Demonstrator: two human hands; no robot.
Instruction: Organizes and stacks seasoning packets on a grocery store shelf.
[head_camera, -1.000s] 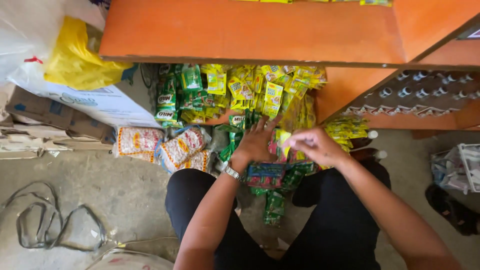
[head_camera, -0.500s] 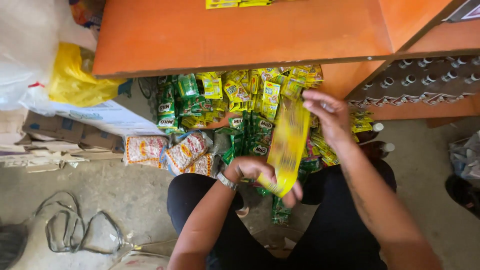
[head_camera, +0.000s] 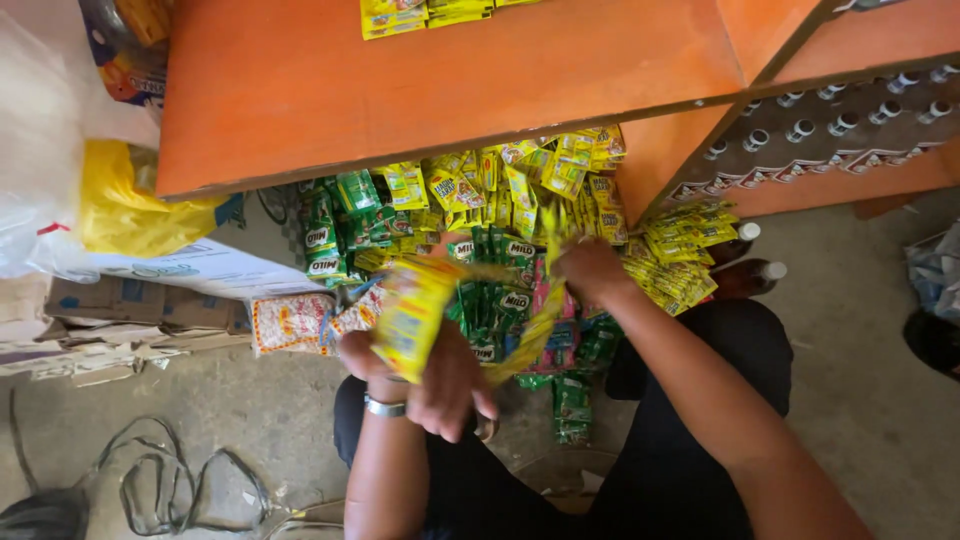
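Observation:
My left hand (head_camera: 432, 380), with a silver bracelet on the wrist, grips one end of a yellow strip of sachets (head_camera: 415, 315), blurred by motion. My right hand (head_camera: 592, 272) holds the strip's other end near the pile. The strip stretches between both hands above my lap. Below and behind it lies a heap of green sachets (head_camera: 500, 300) and yellow sachets (head_camera: 560, 175) under an orange wooden shelf (head_camera: 450, 80).
More yellow sachets (head_camera: 680, 255) lie at the right by two white-capped bottles (head_camera: 760, 270). Red-and-white snack packets (head_camera: 295, 320), cardboard boxes (head_camera: 150, 290), a yellow bag (head_camera: 125, 215) and a white bag stand at left. Black cables (head_camera: 160, 485) lie on the concrete floor.
Both hands lifted a yellow sachet strip out of the pile. The left hand has since pulled its end left and toward me, and the right hand dropped lower.

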